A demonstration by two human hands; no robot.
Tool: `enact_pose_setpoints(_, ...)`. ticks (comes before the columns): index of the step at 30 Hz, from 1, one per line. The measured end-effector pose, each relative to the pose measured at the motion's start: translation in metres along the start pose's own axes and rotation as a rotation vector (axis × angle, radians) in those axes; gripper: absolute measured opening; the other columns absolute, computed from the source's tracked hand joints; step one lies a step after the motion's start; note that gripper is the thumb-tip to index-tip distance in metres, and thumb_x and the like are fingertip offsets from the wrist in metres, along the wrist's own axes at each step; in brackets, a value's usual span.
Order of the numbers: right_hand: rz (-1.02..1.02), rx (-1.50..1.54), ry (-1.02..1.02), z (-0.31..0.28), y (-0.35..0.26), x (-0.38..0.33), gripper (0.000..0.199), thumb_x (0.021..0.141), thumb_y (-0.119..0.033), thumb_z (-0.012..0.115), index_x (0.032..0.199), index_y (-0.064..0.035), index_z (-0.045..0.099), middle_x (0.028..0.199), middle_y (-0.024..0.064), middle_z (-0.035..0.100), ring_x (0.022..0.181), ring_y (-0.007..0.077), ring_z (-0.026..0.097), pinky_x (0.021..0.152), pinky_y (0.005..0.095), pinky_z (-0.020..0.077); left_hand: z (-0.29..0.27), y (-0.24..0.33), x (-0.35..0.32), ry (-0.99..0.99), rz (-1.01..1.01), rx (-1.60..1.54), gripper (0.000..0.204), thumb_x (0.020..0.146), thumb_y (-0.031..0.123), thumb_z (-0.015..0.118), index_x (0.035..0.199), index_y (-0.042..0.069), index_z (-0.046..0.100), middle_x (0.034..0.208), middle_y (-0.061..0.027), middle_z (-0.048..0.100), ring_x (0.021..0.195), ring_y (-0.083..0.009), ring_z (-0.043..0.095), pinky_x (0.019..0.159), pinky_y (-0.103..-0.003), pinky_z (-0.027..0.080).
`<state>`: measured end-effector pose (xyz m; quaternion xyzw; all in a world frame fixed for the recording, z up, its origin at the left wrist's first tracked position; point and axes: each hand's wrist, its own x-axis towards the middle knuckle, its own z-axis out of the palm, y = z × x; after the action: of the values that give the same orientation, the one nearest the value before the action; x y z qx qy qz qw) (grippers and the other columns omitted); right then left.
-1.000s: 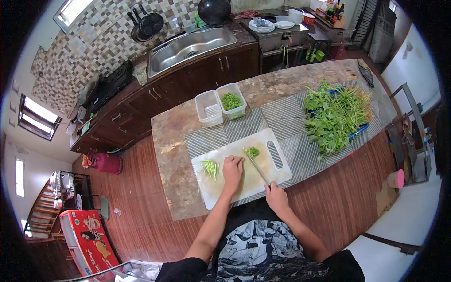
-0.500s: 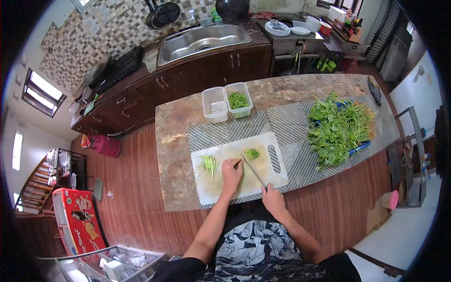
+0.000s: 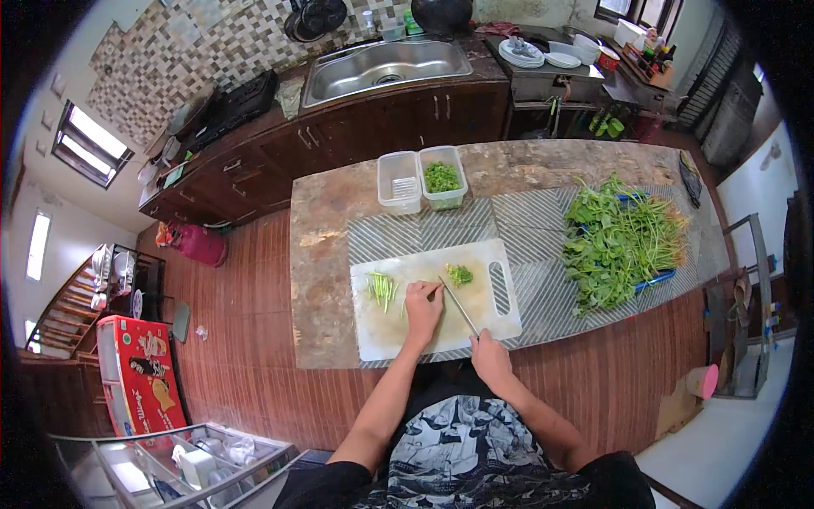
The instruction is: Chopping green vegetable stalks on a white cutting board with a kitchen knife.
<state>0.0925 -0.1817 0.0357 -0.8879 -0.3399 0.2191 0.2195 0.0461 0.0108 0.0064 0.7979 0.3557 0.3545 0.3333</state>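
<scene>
A white cutting board [image 3: 386, 339] lies on the table before me. My right hand [image 3: 490, 355] grips a knife [image 3: 462, 308] by its handle, its blade slanting up and left across the board. Beside the blade tip, my left hand [image 3: 423, 307] is closed, fingers curled down to the board. What it pinches is hidden under the fingers, though a thin green stem shows at its left side. Chopped greens [image 3: 459, 274] form a small pile just right of the blade. Several cut green stems [image 3: 382, 290] lie on the board's left part.
Beyond the board stand two clear plastic tubs: an empty tub [image 3: 398, 197] and a tub of chopped greens [image 3: 442, 177]. At the right, a large heap of leafy greens [image 3: 615, 246] covers a blue tray [image 3: 655, 281]. A sink [image 3: 386, 72] is set in the far counter.
The whole view has shifted slightly, with the table sitting a little further right. Both hands keep nearly the same places on the board, with the knife still beside the left fingers.
</scene>
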Motion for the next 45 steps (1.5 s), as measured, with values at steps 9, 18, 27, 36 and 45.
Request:
enact_pose_setpoints(9, 0.009, -0.066, 0.026, -0.001, -0.009, -0.001, 0.03, 0.101, -0.029, 0.057, 0.093, 0.0007, 0.054, 0.068, 0.027, 0.065, 0.07, 0.0467, 0.067, 0.063, 0.055, 0.0543, -0.001, -0.003, 0.0, -0.014, 0.02, 0.016, 0.008, 0.079, 0.006, 0.076, 0.085, 0.001, 0.076, 0.08, -0.0134, 0.067, 0.082, -0.0324, 0.06, 0.076, -0.042, 0.049)
enact_pose_setpoints(18, 0.007, -0.04, -0.009, 0.014, -0.023, 0.025, 0.027, 0.102, -0.026, 0.055, 0.098, 0.0006, 0.051, 0.072, 0.0266, 0.066, 0.071, 0.0465, 0.068, 0.064, 0.0556, 0.0544, 0.0, -0.006, 0.0, -0.005, 0.03, 0.043, 0.008, 0.078, 0.004, 0.074, 0.085, 0.001, 0.077, 0.081, -0.0132, 0.068, 0.082, -0.0318, 0.06, 0.076, -0.041, 0.05)
enact_pose_setpoints(27, -0.004, -0.068, 0.035, 0.015, -0.021, 0.022, 0.028, 0.101, -0.027, 0.055, 0.099, 0.0006, 0.051, 0.074, 0.0274, 0.067, 0.072, 0.0458, 0.069, 0.064, 0.0543, 0.0556, -0.001, 0.001, 0.004, -0.034, 0.037, 0.056, 0.009, 0.081, 0.008, 0.072, 0.086, 0.002, 0.077, 0.082, -0.0142, 0.069, 0.081, -0.0321, 0.062, 0.076, -0.042, 0.049)
enact_pose_setpoints(36, 0.082, -0.189, -0.073, -0.009, -0.007, -0.023, 0.026, 0.103, -0.028, 0.053, 0.101, -0.0021, 0.051, 0.082, 0.0223, 0.069, 0.077, 0.0414, 0.07, 0.066, 0.0504, 0.0573, -0.005, -0.006, 0.002, -0.025, 0.056, 0.045, 0.008, 0.08, 0.007, 0.073, 0.085, 0.003, 0.077, 0.08, -0.014, 0.068, 0.08, -0.0325, 0.06, 0.076, -0.042, 0.049)
enact_pose_setpoints(45, 0.048, -0.053, 0.056, 0.011, -0.026, 0.011, 0.03, 0.102, -0.032, 0.054, 0.1, -0.0012, 0.054, 0.079, 0.0278, 0.068, 0.077, 0.0476, 0.068, 0.069, 0.0576, 0.0537, -0.003, -0.007, 0.003, -0.03, 0.052, 0.033, 0.008, 0.081, 0.009, 0.073, 0.086, 0.002, 0.076, 0.08, -0.0139, 0.067, 0.081, -0.0334, 0.059, 0.077, -0.043, 0.048)
